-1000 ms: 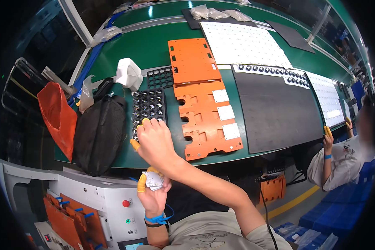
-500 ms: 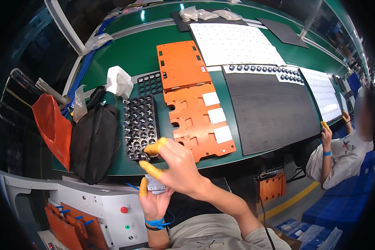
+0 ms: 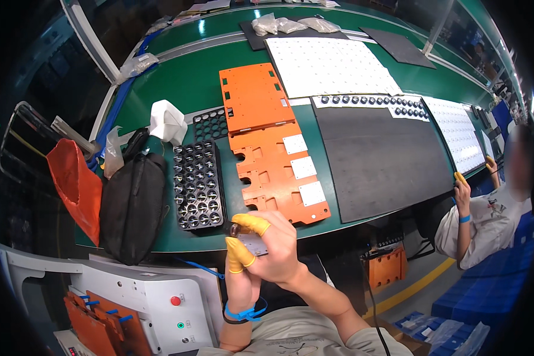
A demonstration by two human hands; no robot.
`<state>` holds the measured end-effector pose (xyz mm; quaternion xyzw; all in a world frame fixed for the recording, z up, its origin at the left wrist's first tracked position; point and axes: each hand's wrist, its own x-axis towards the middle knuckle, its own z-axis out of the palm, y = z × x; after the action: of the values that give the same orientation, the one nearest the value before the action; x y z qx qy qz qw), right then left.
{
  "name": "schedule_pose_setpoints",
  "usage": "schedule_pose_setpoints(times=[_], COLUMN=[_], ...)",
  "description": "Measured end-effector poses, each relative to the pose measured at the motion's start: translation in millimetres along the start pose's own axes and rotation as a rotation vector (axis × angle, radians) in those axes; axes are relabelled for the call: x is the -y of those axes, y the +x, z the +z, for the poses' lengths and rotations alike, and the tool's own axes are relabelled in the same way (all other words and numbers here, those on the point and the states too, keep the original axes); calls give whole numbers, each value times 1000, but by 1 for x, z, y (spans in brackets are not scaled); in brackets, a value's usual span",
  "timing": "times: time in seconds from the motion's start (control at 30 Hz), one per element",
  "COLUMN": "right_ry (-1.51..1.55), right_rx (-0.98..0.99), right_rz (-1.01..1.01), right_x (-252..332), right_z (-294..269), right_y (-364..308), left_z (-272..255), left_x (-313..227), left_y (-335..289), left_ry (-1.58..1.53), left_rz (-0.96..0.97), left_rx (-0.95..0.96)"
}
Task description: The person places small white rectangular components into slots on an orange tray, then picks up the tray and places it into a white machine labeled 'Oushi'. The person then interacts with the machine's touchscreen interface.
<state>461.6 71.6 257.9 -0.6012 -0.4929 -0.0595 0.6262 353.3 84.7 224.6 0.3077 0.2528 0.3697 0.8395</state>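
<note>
Yellow finger cots cover fingertips on both of my hands. Near the table's front edge, my right hand (image 3: 275, 244) pinches a small black round lens piece (image 3: 234, 229) between thumb and finger. It is right over a small white board (image 3: 255, 245) that my left hand (image 3: 241, 285) grips from below. Part of the board and most of my left fingers are hidden behind my right hand. Beyond them stands a black tray (image 3: 219, 178) filled with rows of round, shiny lens pieces. To its right lies an orange fixture (image 3: 256, 155) bearing white square boards (image 3: 303, 167).
A black bag (image 3: 133, 207) and an orange pouch (image 3: 77, 184) are at left. Behind the tray sit a white container (image 3: 168, 121) and another black tray (image 3: 210, 124). Dark mats (image 3: 385, 166) and a large white sheet (image 3: 329, 65) fill the right side. A co-worker (image 3: 486, 222) works there.
My right hand has moved from the front of the lens tray toward me and rightward, carrying the black lens piece. My left hand has risen slightly rightward, and the two hands now meet at the board.
</note>
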Motion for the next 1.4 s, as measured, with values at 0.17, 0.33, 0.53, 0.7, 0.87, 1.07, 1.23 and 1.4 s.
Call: schedule_pose_setpoints(times=[0.17,0.33,0.53,0.7,0.87,1.07,1.23,1.4], right_ry=[86,230,213,203,161,153,104,162], right_rx=[64,191,213,125,141,117,76,131], right_rz=[98,267,246,158,29,1,45,138], right_x=[-1,-2,-4,-1,-2,-4,-5,-2], right_z=[-6,-11,-12,-11,-17,-20,-35,-46], right_y=[-2,-3,-4,-1,6,5,12,11], left_z=[3,-14,-28,-14,-16,-11,0,12], left_x=[6,-1,-2,-3,-3,-9,-22,-25], left_y=[2,5,7,5,5,6,16,23], left_ry=[46,18,-45,-152,-124,-99,69,191], left_rz=[51,-62,-164,-197,-207,-190,60,287], left_rx=[-5,124,193,132,129,90,147,151])
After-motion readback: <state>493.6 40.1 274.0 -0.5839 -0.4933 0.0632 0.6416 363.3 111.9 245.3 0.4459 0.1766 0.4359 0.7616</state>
